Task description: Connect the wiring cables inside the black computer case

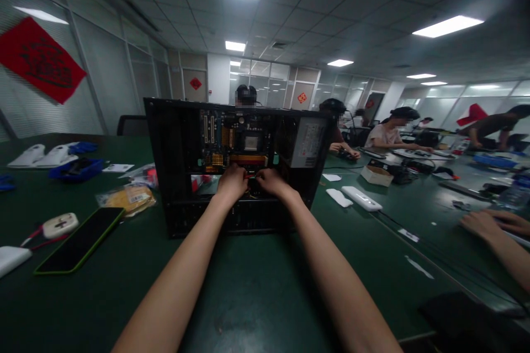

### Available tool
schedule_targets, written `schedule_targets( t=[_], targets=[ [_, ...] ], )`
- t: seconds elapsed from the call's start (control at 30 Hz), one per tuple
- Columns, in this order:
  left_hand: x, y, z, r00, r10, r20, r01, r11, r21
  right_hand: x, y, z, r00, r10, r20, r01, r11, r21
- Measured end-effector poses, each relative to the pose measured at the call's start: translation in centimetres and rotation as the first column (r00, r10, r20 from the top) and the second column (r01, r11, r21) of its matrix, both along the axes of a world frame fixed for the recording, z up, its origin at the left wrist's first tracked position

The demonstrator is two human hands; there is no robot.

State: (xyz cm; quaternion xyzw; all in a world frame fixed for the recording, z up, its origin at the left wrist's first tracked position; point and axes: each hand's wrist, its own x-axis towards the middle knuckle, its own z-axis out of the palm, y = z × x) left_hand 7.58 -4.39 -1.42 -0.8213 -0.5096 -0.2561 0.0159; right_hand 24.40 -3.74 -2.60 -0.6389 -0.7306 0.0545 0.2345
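Observation:
An open black computer case (165, 176) stands upright on the green table in front of me. Inside it are a motherboard (232, 138) with a square silver processor (250, 143) and orange slots, and a power supply (309, 142) with a pale label at upper right. Both my hands reach into the case just below the motherboard. My left hand (233, 183) is closed, fingertips pinched near a small red and dark piece. My right hand (272, 181) is closed close beside it, its fingertips at the same dark spot. What they pinch is too small and dark to make out.
A phone (80, 240), a yellow bagged packet (129, 198) and a blue tray (77, 168) lie on the left. To the right are a white power strip (362, 198), a small box (376, 175) and another person's hands (482, 226). Other people sit further back.

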Motion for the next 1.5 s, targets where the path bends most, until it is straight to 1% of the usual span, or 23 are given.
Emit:
schedule_targets(
  t=[0.07, 0.23, 0.4, 0.5, 0.63, 0.77, 0.83, 0.97, 1.1, 1.3, 1.5],
  targets=[
    [0.0, 0.0, -0.1, 1.0, -0.002, 0.016, 0.002, 1.0, 0.0, 0.0, -0.1, 0.1, 1.0, 0.031, 0.0, -0.031, 1.0, -0.001],
    [0.1, -0.1, -0.1, 0.999, -0.01, 0.042, 0.009, 1.0, 0.012, 0.0, 0.1, 0.2, 0.999, 0.052, 0.004, -0.052, 0.999, -0.012],
    [-0.1, 0.3, -0.5, 0.998, -0.039, 0.048, 0.041, 0.998, -0.038, 0.2, 0.0, 0.0, 0.996, 0.089, -0.012, -0.089, 0.996, -0.011],
    [-0.1, 0.4, -0.7, 0.997, -0.045, 0.064, 0.047, 0.998, -0.036, 0.3, 0.2, -0.2, 0.995, 0.098, 0.008, -0.098, 0.995, -0.004],
    [-0.1, 0.1, -0.6, 0.995, -0.063, 0.075, 0.066, 0.997, -0.043, 0.3, 0.5, -0.3, 0.995, 0.095, 0.04, -0.096, 0.995, 0.013],
    [-0.1, 0.1, -0.5, 0.992, -0.104, 0.072, 0.108, 0.993, -0.051, 0.2, 0.2, 0.0, 0.992, 0.11, 0.057, -0.111, 0.994, 0.014],
    [-0.1, 0.3, -0.5, 0.995, -0.089, 0.054, 0.091, 0.995, -0.049, 0.0, 0.0, 0.3, 0.993, 0.105, 0.056, -0.106, 0.994, 0.012],
    [-0.2, 0.7, -0.8, 1.0, -0.018, 0.004, 0.018, 0.999, -0.029, -0.1, -0.2, 0.7, 0.996, 0.086, 0.032, -0.086, 0.996, -0.003],
    [-0.1, 0.8, -0.8, 1.0, 0.009, -0.029, -0.01, 0.999, -0.038, -0.1, -0.3, 0.7, 0.996, 0.084, 0.007, -0.084, 0.996, -0.013],
    [0.3, 0.8, -0.6, 0.999, 0.01, -0.031, -0.011, 0.999, -0.038, 0.1, 0.1, 0.0, 0.997, 0.081, -0.006, -0.081, 0.997, -0.013],
    [0.2, 1.4, -0.8, 1.0, -0.013, 0.016, 0.013, 0.999, -0.04, 0.3, 0.4, -0.4, 0.994, 0.108, -0.027, -0.109, 0.994, -0.015]
  ],
)
